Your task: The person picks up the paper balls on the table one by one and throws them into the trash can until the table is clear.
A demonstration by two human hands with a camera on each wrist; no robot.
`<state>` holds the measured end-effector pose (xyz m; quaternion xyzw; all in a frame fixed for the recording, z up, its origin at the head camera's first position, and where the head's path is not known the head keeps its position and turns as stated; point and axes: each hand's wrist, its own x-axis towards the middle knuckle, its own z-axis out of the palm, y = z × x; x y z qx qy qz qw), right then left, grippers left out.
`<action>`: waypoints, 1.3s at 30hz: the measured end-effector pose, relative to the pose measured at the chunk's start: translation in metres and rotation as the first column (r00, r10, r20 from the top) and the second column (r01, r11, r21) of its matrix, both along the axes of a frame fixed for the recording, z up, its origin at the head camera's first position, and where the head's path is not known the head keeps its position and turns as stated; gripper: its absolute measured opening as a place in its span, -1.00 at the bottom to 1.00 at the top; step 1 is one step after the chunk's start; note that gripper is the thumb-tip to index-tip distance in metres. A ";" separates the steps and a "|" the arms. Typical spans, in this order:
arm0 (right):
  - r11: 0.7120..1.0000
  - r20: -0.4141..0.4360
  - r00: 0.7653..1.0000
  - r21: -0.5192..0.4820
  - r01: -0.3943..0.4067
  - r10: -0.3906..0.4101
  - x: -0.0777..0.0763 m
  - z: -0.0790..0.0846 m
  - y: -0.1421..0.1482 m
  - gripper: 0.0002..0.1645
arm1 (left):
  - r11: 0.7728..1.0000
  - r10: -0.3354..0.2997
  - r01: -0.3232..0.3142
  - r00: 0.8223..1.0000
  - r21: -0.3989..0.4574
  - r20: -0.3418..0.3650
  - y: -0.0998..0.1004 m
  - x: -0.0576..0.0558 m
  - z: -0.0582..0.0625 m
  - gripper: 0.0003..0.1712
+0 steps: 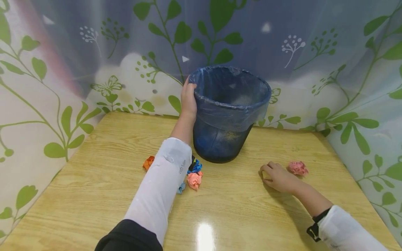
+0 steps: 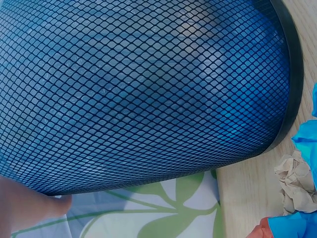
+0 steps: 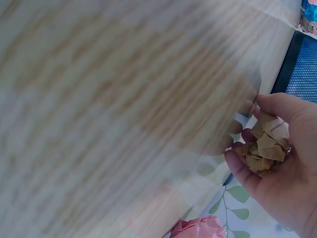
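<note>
A black mesh wastebasket (image 1: 224, 139) lined with a translucent bluish plastic bag stands toward the back of the wooden table. My left hand (image 1: 189, 99) grips its rim on the left side, with the thumb over the bag's folded edge. Low over the table to the right, my right hand (image 1: 279, 177) curls around a crumpled tan paper ball (image 3: 267, 148), most visible in the right wrist view. Just beyond that hand lies a crumpled pink paper ball (image 1: 297, 168).
Left of the basket's front lie several more paper balls, partly behind my left sleeve: an orange one (image 1: 148, 162), a blue one (image 1: 195, 166), a salmon one (image 1: 194, 180) and a light blue one (image 1: 181, 188). A leaf-patterned curtain (image 1: 150, 80) borders the table (image 1: 238, 205).
</note>
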<state>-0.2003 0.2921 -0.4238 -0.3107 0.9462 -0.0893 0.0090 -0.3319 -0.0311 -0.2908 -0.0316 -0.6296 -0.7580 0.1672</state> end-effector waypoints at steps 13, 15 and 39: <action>0.999 0.061 0.997 -0.016 -0.051 0.051 -0.001 0.004 0.000 -0.76 | 1.000 -0.004 0.004 1.000 0.007 -0.013 0.001 0.000 0.000 -0.25; 0.998 0.068 0.996 -0.012 -0.055 0.056 -0.002 0.004 0.000 -0.76 | 1.000 -0.001 0.001 1.000 0.008 -0.015 0.001 0.000 0.000 -0.25; 0.999 0.040 0.999 -0.029 0.013 -0.012 -0.013 0.031 0.008 -0.70 | 1.000 0.014 -0.014 1.000 -0.005 -0.020 0.001 -0.001 -0.001 -0.26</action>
